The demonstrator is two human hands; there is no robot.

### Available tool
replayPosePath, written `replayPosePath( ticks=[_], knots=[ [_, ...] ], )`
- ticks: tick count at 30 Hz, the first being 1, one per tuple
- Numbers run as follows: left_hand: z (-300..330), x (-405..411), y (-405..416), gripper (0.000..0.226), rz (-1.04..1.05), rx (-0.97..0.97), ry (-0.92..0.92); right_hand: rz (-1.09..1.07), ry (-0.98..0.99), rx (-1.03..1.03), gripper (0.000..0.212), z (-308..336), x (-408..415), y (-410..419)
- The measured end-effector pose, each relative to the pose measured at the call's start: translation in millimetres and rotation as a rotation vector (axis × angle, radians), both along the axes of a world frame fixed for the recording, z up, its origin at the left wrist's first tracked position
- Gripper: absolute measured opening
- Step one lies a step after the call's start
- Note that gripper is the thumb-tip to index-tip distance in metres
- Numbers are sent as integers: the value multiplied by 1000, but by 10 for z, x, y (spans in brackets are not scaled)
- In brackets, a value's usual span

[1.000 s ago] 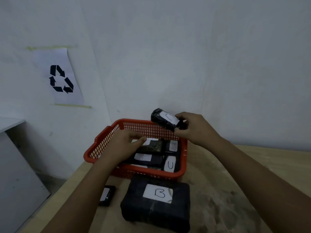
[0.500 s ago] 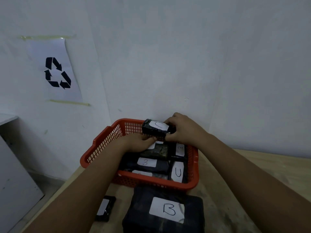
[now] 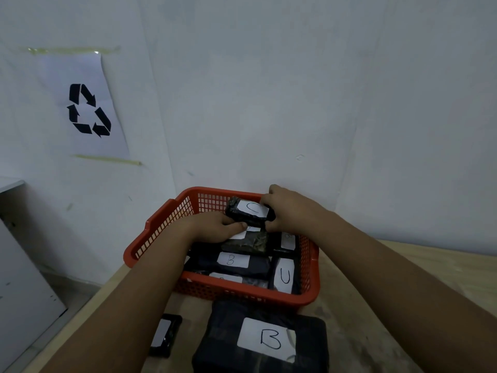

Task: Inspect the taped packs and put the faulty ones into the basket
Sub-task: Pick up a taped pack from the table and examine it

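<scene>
Holding small black taped pack over basket: right hand grips far end, left hand pinches near edge. Looks light, firm, slick; ends offer best hold.

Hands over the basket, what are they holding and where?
Both hold the pack marked C: right hand by its right end, left hand at its lower left edge.
</scene>
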State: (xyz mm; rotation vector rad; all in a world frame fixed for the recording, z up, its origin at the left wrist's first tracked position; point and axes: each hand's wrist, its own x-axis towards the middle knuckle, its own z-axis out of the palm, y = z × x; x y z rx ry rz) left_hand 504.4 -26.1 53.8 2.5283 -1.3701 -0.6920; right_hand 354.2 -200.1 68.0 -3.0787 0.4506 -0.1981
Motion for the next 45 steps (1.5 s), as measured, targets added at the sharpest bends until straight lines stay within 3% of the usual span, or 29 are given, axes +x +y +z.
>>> replayPosePath(
  ticks=[5,10,13,16,28,34,45],
  knots=[
    [-1,16,5,69,-3,11,12,-10,28,-10,55,-24,59,12],
    [-13,11,26,81,17,45,-103,-1,34,-11,49,-47,83,37],
    [-1,-20,37,78,5,-18,-62,13,10,51,47,-21,49,-22],
    [-14,-22,46,77,3,-33,-47,54,-6,66,61,-21,33,-37],
    [33,-7,90,63,47,-83,-22,100,131,6,53,-22,126,14],
    [-14,48,76,71,97,-128,-43,94,161,5,55,-22,137,8],
    [-20,108,94,58,240,-339,1,-35,23,180,53,-36,141,-59]
  ],
)
